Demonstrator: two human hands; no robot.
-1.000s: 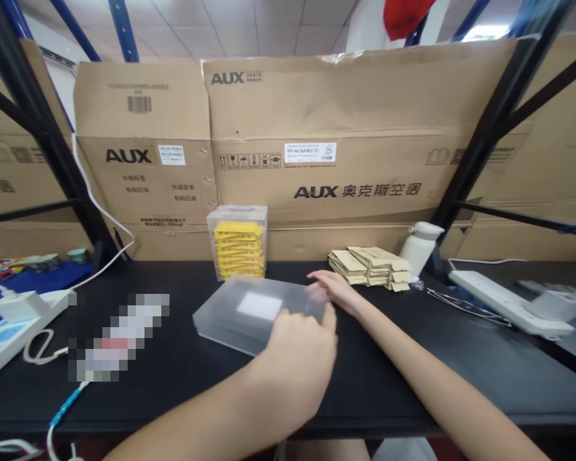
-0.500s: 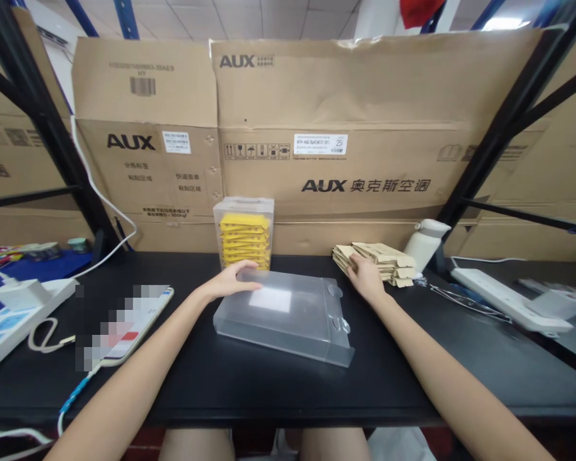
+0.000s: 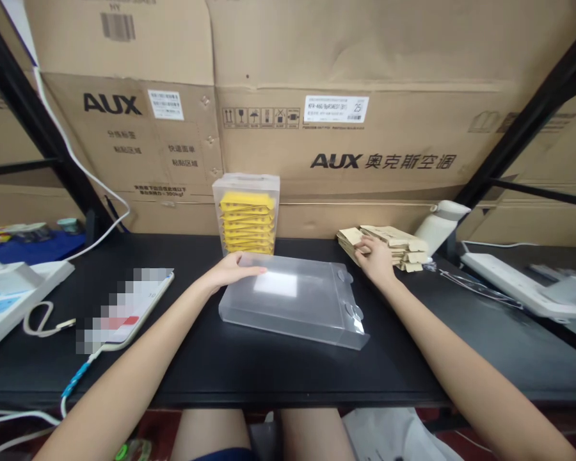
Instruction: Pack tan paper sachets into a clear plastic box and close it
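A clear plastic box (image 3: 312, 296) lies flat on the black table, its open flaps to the right. My left hand (image 3: 235, 270) grips its far left corner, thumb on top and the other fingers partly hidden behind it. Farther right, my right hand (image 3: 375, 257) reaches to a stack of folded kraft paper packets (image 3: 397, 238). Its bent fingers and thumb close on the packets at the stack's left side. Behind the clear box stands an upright translucent case (image 3: 274, 192) filled with several yellow packets (image 3: 247, 221).
A white bottle (image 3: 441, 225) stands beside the kraft stack. Power strips (image 3: 518, 282) and cables lie at both sides, with a phone (image 3: 134, 314) on the left. Large cardboard (image 3: 388, 141) walls off the back, between black metal posts (image 3: 532, 109).
The view has tilted downward. My right hand's fingers have curled in more at the kraft packets. My left hand keeps its hold on the clear box, which still lies on the table.
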